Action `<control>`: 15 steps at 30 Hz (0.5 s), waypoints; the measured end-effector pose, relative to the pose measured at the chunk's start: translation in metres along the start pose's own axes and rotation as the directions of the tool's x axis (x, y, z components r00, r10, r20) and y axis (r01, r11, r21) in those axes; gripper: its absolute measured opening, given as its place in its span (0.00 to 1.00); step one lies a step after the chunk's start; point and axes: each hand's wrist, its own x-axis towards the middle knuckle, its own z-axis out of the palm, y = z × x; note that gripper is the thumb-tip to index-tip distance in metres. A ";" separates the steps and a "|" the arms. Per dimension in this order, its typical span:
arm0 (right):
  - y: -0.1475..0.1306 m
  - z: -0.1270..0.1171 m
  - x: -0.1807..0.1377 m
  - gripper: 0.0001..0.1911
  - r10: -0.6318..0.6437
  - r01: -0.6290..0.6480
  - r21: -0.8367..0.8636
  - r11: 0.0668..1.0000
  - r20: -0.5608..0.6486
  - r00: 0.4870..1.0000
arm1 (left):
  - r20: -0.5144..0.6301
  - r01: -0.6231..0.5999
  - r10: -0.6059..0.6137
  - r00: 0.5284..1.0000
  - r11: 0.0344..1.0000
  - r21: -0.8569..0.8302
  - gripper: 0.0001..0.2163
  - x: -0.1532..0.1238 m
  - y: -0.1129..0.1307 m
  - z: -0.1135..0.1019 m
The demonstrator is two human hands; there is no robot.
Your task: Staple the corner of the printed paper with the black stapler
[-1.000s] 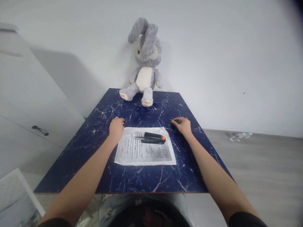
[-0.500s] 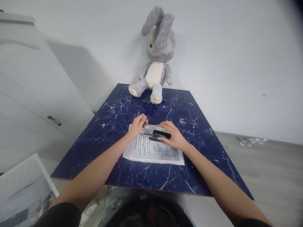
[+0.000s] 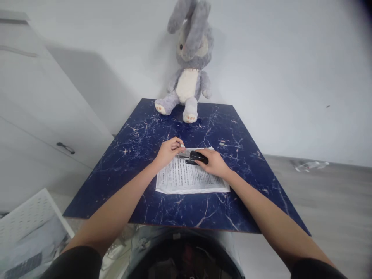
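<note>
A black stapler [image 3: 199,156] rests on the printed paper sheets [image 3: 188,181], with a thin metal part reaching out of its left end. My right hand [image 3: 214,162] is closed around the stapler's right end, thumb at the near side and fingers at the far side. To the left, my left hand [image 3: 171,150] pinches a small pale piece [image 3: 182,146] between thumb and fingers, just past the stapler's metal part. That piece is too small to name. Both hands partly cover the upper part of the paper.
The sheets lie on a dark blue marble-patterned table [image 3: 116,186]. A grey plush rabbit [image 3: 188,85] sits at its far edge against the wall. A white cabinet [image 3: 43,116] stands to the left, and a clear plastic item [image 3: 310,166] lies on the floor at right.
My right hand has closed further around the stapler. My left hand's fingers have turned toward the right, showing the small pale piece. The paper has shifted slightly right, and the view has tilted a little.
</note>
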 end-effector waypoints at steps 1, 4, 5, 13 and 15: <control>0.000 0.000 0.000 0.18 0.001 -0.001 0.004 1.000 0.000 1.000 | 0.006 0.004 -0.004 1.000 1.000 0.019 0.11 0.000 0.001 -0.001; 0.001 0.000 0.000 0.18 0.010 -0.010 0.014 1.000 -0.002 1.000 | 0.074 -0.018 0.006 0.997 0.987 0.162 0.07 -0.001 0.005 -0.006; 0.001 0.000 0.000 0.18 0.014 -0.014 0.015 1.000 -0.001 1.000 | 0.113 -0.037 0.012 0.994 0.976 0.217 0.06 -0.001 0.006 -0.008; 0.001 -0.002 0.000 0.18 0.009 -0.009 0.026 1.000 0.015 1.000 | 0.260 -0.174 0.087 0.962 0.926 0.334 0.08 -0.002 0.008 -0.004; 0.001 -0.002 0.000 0.18 0.007 -0.008 0.032 0.999 0.019 1.000 | 0.264 -0.195 0.110 0.958 0.927 0.319 0.07 -0.002 0.006 -0.003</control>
